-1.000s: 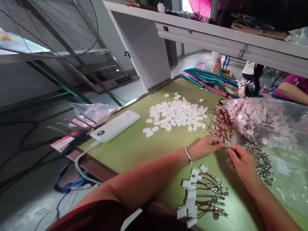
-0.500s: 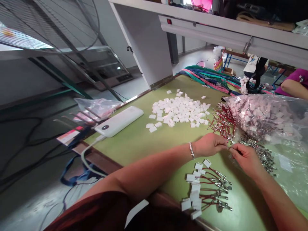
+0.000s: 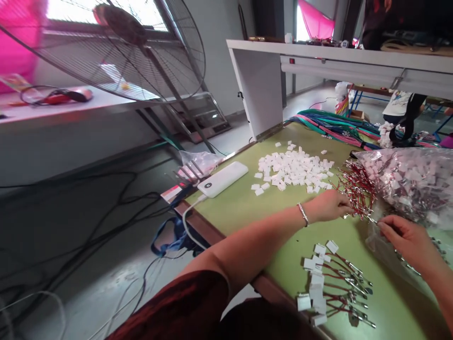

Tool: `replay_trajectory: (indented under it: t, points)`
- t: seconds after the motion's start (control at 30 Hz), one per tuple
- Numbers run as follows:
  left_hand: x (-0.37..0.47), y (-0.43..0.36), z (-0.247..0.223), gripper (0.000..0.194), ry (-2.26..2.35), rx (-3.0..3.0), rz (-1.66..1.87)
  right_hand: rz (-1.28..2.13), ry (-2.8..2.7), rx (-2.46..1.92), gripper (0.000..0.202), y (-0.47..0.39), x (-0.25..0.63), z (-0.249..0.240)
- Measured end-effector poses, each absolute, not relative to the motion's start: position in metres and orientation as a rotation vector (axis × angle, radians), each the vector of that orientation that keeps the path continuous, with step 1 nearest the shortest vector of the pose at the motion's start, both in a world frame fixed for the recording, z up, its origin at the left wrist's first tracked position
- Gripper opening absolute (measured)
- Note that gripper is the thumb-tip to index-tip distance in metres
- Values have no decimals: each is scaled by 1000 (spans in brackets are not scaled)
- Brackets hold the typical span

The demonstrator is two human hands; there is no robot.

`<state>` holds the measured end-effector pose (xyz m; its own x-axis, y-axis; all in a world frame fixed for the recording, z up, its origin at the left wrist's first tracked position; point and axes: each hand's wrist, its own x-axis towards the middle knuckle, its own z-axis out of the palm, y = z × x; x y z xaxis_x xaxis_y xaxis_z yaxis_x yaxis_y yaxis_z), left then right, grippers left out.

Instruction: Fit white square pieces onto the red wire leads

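My left hand [image 3: 329, 206], with a bracelet at the wrist, has its fingers closed at the near edge of a pile of short red wires [image 3: 356, 182] with metal ends. What is between those fingertips is too small to make out. My right hand [image 3: 408, 234] pinches a small shiny metal connector [image 3: 372, 219], to the right of the left hand. Closer to me lies a row of assembled pieces: white plastic housings [image 3: 316, 281] with red wires [image 3: 334, 274] ending in metal connectors [image 3: 357, 285].
Loose white housings [image 3: 293, 167] are heaped behind my left hand. A clear bag of housings [image 3: 410, 184] lies at the right. A white power bank [image 3: 224, 179] with a cable sits at the table's left edge. Bundled coloured cables [image 3: 329, 125] lie at the back; a fan [image 3: 141, 52] stands left.
My hands, fingertips together before, have come apart; the left is at the red wires and the right holds a metal connector. The view has swung left and up.
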<state>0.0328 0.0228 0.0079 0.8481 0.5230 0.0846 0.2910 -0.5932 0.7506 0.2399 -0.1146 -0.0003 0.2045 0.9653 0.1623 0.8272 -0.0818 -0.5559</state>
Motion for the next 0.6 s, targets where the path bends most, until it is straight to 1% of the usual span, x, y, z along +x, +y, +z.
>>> replay_trajectory:
  t: [0.07,0.13,0.17,0.27,0.37,0.47,0.53,0.6]
  points:
    - [34,18,6,16,567,2236,346,141,-1819,-1904,28,-116,232,2]
    - [37,8,5,15,491,2281,355,5,-1928,-1802,31,-117,219,1]
    - [38,3,5,15,456,2298,364,11,-1949,-1767,34,-118,212,0]
    - [37,-1,14,16,400,2292,347,196,-1863,-1801,36,-121,200,-6]
    - [21,21,27,24,409,2282,322,292,-1723,-1867,32,-123,202,-7]
    - [-9,60,30,26,690,2485,351,336,-1589,-1920,30,-123,208,-3]
    - [-27,82,25,28,779,2585,176,357,-1513,-1924,31,-121,210,0]
    - [-38,95,16,29,733,2626,83,374,-1496,-1889,30,-118,210,-1]
